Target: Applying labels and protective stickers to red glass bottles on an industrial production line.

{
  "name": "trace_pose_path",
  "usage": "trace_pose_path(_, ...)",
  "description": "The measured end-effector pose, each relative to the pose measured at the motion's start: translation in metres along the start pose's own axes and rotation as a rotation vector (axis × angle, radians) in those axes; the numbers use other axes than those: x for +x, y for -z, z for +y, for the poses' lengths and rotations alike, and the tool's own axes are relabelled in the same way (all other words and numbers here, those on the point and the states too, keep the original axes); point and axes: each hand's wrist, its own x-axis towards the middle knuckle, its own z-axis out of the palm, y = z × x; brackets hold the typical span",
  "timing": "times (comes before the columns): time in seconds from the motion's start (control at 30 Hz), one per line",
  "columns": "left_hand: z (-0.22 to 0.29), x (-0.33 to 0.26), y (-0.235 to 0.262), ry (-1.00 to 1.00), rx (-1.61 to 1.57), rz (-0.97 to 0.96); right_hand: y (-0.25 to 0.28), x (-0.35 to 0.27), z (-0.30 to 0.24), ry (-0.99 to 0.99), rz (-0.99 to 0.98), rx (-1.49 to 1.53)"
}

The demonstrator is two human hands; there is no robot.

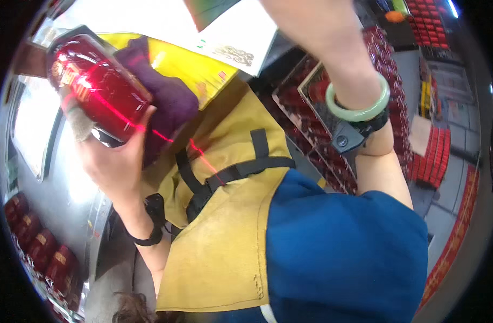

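My left hand [111, 164] is wrapped around a glossy red canister [98, 86] with gold markings, which lies tilted at the upper left. A greyish cover sits on one of its fingers. Just right of the canister is a bunched purple cloth [168, 94]. My right hand [316, 32] reaches toward the top edge, blurred by motion. Its fingers are beyond the picture, so what they touch is hidden. A pale green bangle [378, 105] and a black strap are around the right wrist. A red light line crosses the canister and my yellow apron [219, 242].
Yellow printed packaging [182, 67] and a white printed sheet [243, 40] lie ahead. Several dark red canisters [61, 266] stand at the lower left beside a metal surface [77, 177]. Shiny dark red items [394, 70] are piled at the right, with red stacks [434, 156] farther out.
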Motion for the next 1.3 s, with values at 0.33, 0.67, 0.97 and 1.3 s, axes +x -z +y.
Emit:
trace_pose_path(0.33, 0.003, -0.009, -0.003, 0.066, -0.151, -0.024, -0.1, 0.03, -0.01, -0.024, -0.165, -0.008)
trace_pose_path(0.67, 0.007, -0.001, 0.003, 0.165, -0.17, -0.057, -0.117, 0.02, 0.015, -0.192, -0.267, 0.105)
trace_pose_path(0.97, 0.004, 0.004, 0.013, 0.126, -0.256, -0.069, -0.099, 0.048, 0.016, 0.003, -0.241, -0.093)
trace_pose_path(1.3, -0.01, 0.001, 0.003, 0.516, -0.693, 0.033, -0.126, 0.088, 0.029, 0.984, -0.305, -0.255)
